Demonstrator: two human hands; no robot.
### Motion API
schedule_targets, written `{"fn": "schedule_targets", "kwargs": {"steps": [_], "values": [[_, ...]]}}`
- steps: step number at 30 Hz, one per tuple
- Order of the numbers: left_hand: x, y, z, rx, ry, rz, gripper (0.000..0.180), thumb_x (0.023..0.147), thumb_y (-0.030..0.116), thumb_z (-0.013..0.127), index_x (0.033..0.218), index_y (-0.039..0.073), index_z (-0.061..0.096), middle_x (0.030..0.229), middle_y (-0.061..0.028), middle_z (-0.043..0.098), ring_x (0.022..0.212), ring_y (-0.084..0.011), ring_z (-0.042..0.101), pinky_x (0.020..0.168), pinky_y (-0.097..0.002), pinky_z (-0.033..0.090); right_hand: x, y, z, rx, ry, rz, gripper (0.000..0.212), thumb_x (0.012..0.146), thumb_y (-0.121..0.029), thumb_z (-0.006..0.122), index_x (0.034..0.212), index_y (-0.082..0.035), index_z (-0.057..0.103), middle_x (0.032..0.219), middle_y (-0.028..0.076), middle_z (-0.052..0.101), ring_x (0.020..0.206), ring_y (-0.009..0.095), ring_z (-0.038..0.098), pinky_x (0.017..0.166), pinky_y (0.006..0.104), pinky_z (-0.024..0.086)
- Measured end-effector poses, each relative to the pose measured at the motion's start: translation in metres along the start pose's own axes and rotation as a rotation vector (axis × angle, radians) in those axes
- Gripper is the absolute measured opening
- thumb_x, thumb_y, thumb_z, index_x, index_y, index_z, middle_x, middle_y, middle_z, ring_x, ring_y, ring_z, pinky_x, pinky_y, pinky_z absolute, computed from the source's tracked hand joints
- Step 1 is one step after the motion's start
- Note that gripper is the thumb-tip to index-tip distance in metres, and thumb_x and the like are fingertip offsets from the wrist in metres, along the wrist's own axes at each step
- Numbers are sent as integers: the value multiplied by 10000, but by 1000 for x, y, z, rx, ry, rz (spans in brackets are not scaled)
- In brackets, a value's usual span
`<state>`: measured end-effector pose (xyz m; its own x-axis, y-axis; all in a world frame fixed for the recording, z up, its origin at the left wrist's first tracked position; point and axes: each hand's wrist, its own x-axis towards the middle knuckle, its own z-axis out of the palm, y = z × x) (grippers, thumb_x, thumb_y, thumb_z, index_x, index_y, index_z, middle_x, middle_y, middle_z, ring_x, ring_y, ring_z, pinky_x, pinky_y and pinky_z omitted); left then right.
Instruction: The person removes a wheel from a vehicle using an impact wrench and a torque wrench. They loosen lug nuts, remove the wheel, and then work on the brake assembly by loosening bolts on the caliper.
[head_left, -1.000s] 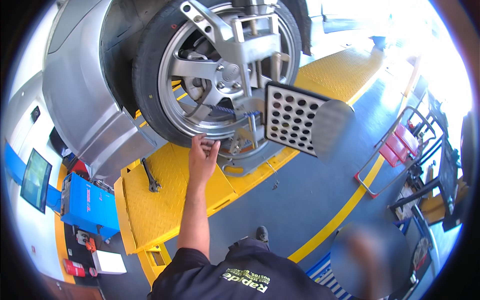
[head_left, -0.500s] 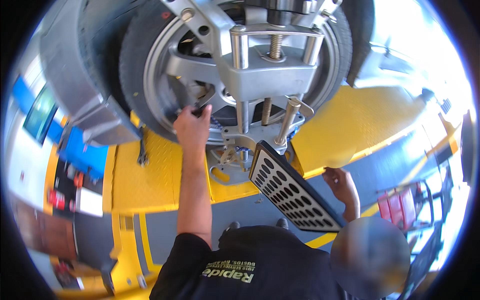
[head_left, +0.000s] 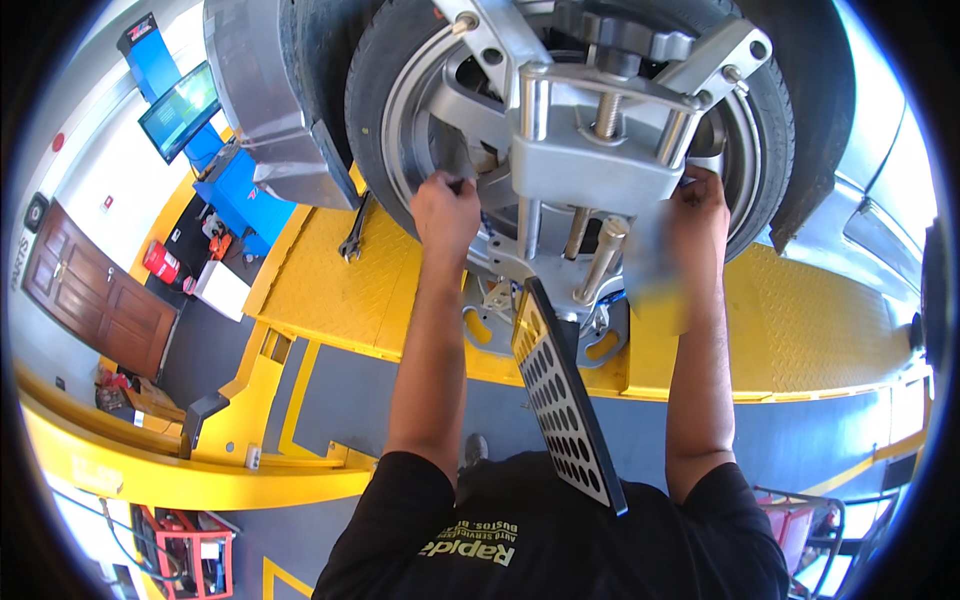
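Note:
A silver metal wheel clamp (head_left: 595, 165) with a threaded spindle and a black knob (head_left: 640, 40) spans the front of a car wheel (head_left: 385, 130). Below it hangs a tilted target board (head_left: 565, 400), white with rows of black dots. My left hand (head_left: 447, 215) is closed at the left lower part of the rim; a small dark bit shows at its fingers, too little to name. On the other side of the clamp, my right hand (head_left: 702, 215) reaches to the rim with curled fingers. What it holds, if anything, is hidden.
The wheel stands over a yellow ramp (head_left: 330, 290) with a round metal turnplate (head_left: 485, 335) under it. A wrench (head_left: 353, 230) lies on the ramp at left. Farther left are a yellow beam (head_left: 200, 480), a blue cabinet (head_left: 235, 190) with a screen, and a brown door (head_left: 100, 280).
My right hand has risen from beside the board to the right side of the rim. My left hand stays at the rim's left. The view has shifted, and the board appears more upright.

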<state>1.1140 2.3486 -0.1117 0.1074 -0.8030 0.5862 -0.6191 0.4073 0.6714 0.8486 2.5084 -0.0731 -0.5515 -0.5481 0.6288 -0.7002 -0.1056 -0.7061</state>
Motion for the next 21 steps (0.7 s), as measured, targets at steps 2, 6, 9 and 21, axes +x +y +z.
{"fn": "schedule_targets", "kwargs": {"steps": [2,6,9,21], "values": [[3,-1,-3,49,-20,-16,280,860,242,778,891,-34,735,866,-234,751,865,-423,736,816,-471,569,1,-5,4,-79,47,-5,369,925,-165,741,1204,11,574,740,155,713,683,296,720,667,400,539],[-2,-6,-10,30,-281,-234,356,899,257,749,970,-91,722,836,-229,752,862,-390,749,808,-423,579,1,-11,6,-196,40,26,342,915,-182,737,1158,2,584,744,164,712,705,330,720,684,416,542],[-6,-6,-7,-141,-375,-153,368,887,273,771,965,-84,725,830,-231,750,855,-384,749,812,-413,577,0,-15,7,-258,59,24,323,892,-181,742,1114,7,601,793,191,718,781,372,726,730,448,549],[-4,-6,-6,-93,-372,-27,289,859,225,797,952,-43,744,933,-251,745,918,-418,732,838,-441,574,11,-12,19,-304,-33,-263,373,835,-103,759,1186,-8,677,1132,213,700,1036,378,721,891,443,571]]}}
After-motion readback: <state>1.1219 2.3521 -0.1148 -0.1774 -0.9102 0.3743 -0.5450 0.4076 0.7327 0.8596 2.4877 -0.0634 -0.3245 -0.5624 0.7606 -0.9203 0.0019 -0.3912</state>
